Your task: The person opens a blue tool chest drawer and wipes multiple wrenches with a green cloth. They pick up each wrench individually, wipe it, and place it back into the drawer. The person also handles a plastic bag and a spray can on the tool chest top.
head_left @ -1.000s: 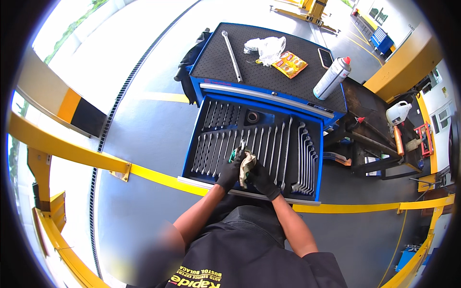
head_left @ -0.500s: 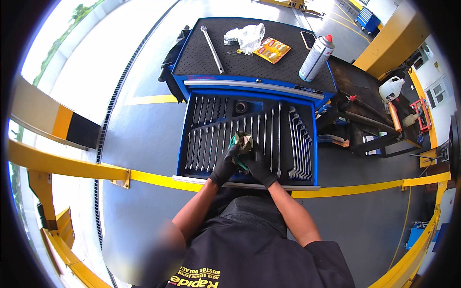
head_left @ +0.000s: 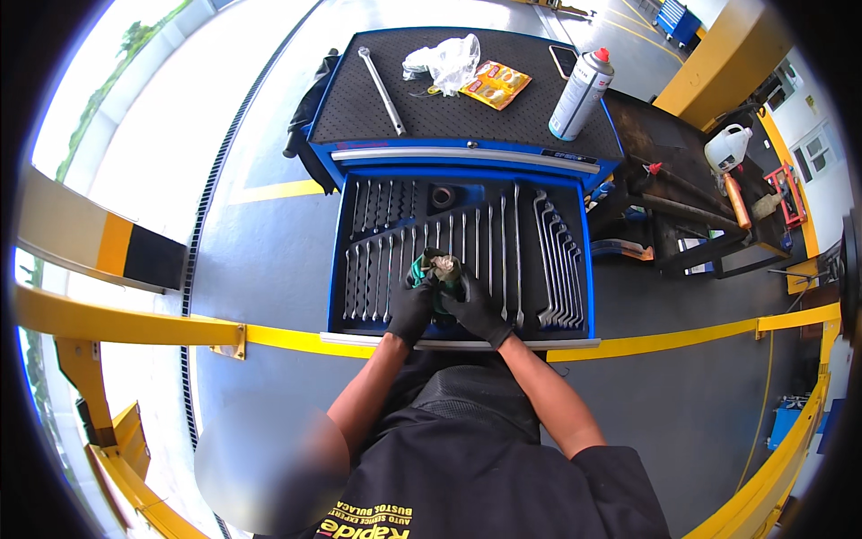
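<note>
Both my hands are in black gloves, close together above the open drawer. My left hand is closed on a crumpled green and beige cloth. From the other side my right hand grips the same cloth. Whether something is wrapped inside its folds I cannot tell. Under and around the hands, combination wrenches lie in rows in a black tray. A set of offset ring wrenches fills the tray's right side. Near its top sits a dark round part.
On the blue tool cabinet's black mat are a long wrench, a clear plastic bag, a yellow packet, a phone and a spray can. A dark workbench stands at right. Yellow rails flank me.
The cloth has been shifted and refolded between my fingers, with more of its beige part bunched on top. My hands stay over the drawer. The whole view has moved slightly.
</note>
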Available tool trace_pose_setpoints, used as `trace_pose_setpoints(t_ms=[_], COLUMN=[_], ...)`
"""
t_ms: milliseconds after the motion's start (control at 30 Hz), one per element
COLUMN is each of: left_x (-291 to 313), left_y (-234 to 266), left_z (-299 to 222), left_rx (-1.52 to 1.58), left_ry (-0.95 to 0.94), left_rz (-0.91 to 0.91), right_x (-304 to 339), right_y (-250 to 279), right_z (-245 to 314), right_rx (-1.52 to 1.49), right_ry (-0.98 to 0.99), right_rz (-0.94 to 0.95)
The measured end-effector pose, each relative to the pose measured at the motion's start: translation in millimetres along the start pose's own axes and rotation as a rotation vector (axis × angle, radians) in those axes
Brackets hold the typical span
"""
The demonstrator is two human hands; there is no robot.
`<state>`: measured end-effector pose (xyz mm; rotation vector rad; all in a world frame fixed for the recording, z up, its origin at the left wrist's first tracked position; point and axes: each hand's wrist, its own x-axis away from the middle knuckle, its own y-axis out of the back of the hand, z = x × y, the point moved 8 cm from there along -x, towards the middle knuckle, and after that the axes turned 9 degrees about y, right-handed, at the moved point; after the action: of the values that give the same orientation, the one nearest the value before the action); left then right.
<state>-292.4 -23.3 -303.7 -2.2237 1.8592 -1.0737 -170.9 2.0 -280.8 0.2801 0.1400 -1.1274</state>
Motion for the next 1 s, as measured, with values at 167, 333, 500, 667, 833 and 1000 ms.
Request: trace_pose_setpoints(t_ms=[167,333,500,667,833,1000], left_x=[-10,-6,14,8,4,4], left_y=[9,-21,-12,-5,-1,-5], left_z=[6,1,-25,-5,-1,0], left_rx=[0.114,0.323,-0.531,-0.131,-0.047,-0.110], left_ry=[-0.066,0.014,-0.354,0.031,-0.028,-0.149], left_rz=[0.049,0.348,0.091,-0.001,-0.049,0.023], right_x=[-3,2,0,1,4,8], right_y=[-6,10,7,-6,-14,-2], right_z=[26,-9,-11,8,5,-11], right_rx=[0.039,0.122,-0.101,0.102,0.000,0.127], right_ry=[0.107,-0.101,-0.066,-0.029,0.050,0.111], right_rz=[0.065,0.010,-0.076,0.119,0.131,0.099])
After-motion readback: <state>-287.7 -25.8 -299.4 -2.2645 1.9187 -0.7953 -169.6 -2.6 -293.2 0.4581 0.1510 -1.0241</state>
